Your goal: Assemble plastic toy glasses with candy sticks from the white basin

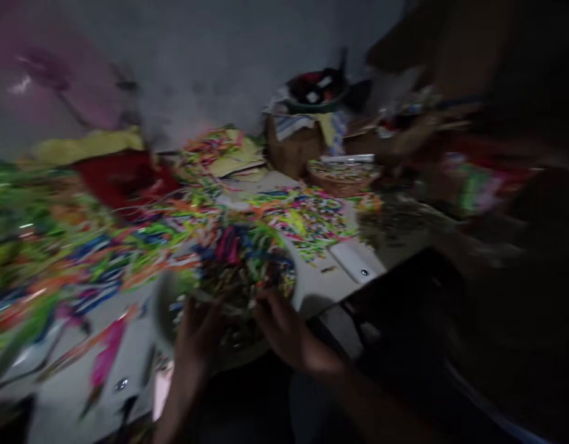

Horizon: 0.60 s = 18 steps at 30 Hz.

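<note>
Pale round bowl (160,308) full of thin multicoloured strips (231,243) is sitting at the near edge of a white tabletop (319,283), directly in front of the person. Head view, dark and blurred: both bare hands are reaching inside the bowl. Left hand (198,330) is dipping in at the left side, a gap showing between thumb and forefinger; cannot tell if the tips are gripping anything. Right hand (284,330) is coming over the near right side, fingers bending and bunching close together, tips touching or just above the contents; cannot tell whether they're pinching a piece. Loose multicoloured strips (307,216) are spreading across the table behind the bowl. White oblong object with a round dark mark (353,262) is lying to the right, a bright pink strip (109,348) to the left. Brown cardboard box (291,148) is standing farther back.
</note>
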Each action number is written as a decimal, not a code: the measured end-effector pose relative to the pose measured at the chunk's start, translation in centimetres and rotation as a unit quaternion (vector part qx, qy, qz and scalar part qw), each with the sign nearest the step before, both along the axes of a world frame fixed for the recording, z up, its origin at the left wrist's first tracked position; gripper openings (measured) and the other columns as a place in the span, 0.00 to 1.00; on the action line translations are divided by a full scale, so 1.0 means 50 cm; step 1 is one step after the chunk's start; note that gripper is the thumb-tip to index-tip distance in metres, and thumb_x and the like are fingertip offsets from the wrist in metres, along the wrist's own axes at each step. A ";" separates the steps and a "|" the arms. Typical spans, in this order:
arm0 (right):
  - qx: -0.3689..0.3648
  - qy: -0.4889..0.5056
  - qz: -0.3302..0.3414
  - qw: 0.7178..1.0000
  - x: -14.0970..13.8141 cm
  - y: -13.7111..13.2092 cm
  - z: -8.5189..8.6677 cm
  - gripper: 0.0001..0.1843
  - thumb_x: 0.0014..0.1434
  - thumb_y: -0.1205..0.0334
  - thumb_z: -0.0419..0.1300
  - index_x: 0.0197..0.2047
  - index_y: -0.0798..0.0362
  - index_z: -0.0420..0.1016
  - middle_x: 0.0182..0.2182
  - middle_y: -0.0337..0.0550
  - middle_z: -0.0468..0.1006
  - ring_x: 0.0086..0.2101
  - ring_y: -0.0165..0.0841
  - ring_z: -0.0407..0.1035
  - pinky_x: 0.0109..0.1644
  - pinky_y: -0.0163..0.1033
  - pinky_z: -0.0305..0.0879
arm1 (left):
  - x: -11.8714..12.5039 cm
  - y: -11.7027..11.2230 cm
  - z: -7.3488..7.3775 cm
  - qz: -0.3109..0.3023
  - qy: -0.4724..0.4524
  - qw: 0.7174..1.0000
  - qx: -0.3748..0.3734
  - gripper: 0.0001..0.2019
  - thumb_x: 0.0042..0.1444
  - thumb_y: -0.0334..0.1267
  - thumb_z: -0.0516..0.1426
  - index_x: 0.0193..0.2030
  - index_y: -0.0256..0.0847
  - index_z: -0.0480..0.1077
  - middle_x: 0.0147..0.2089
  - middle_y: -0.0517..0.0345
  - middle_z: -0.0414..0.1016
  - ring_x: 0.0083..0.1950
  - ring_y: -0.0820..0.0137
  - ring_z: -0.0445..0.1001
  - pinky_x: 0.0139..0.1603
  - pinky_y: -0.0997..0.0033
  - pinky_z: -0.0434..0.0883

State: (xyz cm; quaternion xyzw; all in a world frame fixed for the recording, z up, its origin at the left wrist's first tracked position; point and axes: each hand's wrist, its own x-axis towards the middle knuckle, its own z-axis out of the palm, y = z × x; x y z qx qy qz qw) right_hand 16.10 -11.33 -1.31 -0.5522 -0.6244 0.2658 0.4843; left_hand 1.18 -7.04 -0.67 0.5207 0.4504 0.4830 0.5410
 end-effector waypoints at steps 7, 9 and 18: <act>-0.051 0.009 0.034 0.998 0.006 0.007 -0.008 0.08 0.61 0.58 0.54 0.43 0.51 0.64 0.32 0.38 0.73 0.32 0.30 0.69 0.35 0.33 0.64 | 0.009 0.021 0.001 0.003 -0.169 0.984 -0.058 0.23 0.50 0.40 0.63 0.52 0.41 0.64 0.49 0.50 0.75 0.39 0.66 0.76 0.31 0.74 0.73; -0.048 -0.002 0.024 0.999 0.004 0.005 -0.004 0.07 0.60 0.58 0.55 0.40 0.51 0.64 0.30 0.38 0.72 0.31 0.31 0.69 0.35 0.33 0.64 | 0.008 0.021 0.001 0.005 -0.168 0.984 -0.055 0.23 0.50 0.40 0.63 0.52 0.40 0.64 0.50 0.49 0.74 0.40 0.67 0.76 0.32 0.74 0.73; -0.001 -0.065 0.021 0.998 0.005 -0.004 -0.012 0.07 0.63 0.61 0.51 0.41 0.51 0.67 0.35 0.43 0.76 0.36 0.33 0.71 0.39 0.34 0.65 | 0.006 0.016 0.009 0.008 -0.170 0.984 -0.048 0.22 0.51 0.40 0.62 0.52 0.40 0.63 0.50 0.49 0.75 0.38 0.69 0.75 0.30 0.75 0.73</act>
